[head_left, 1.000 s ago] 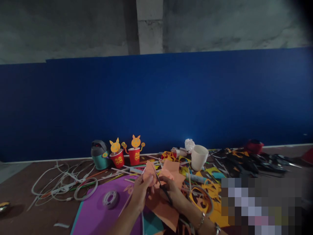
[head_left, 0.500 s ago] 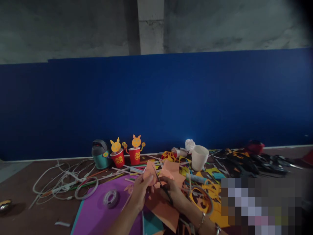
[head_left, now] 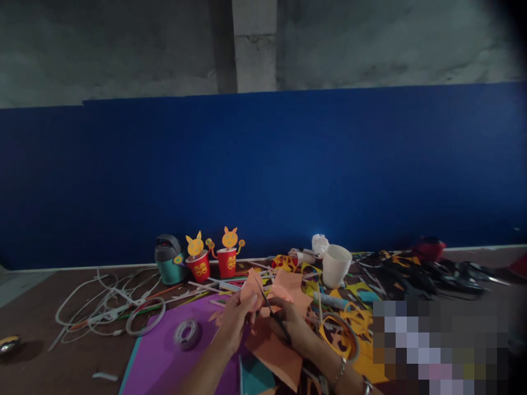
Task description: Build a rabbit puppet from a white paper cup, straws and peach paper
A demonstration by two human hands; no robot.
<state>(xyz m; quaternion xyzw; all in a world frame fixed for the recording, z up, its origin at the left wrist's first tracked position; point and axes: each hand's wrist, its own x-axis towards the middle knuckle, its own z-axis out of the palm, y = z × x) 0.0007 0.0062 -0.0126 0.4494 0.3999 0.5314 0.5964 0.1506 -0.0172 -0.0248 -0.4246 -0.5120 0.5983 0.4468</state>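
One small piece of orange paper (head_left: 252, 285) is pinched in the left hand (head_left: 234, 321), above the cluttered tabletop (head_left: 33, 318); the right hand (head_left: 294, 323) grips the scissors (head_left: 281, 328), blades slanting up beside it. Clean cutting likely calls for turning the paper into short, even snips, left fingertips clear of the blades, and the larger orange sheet (head_left: 275, 351) below kept out of their bite.
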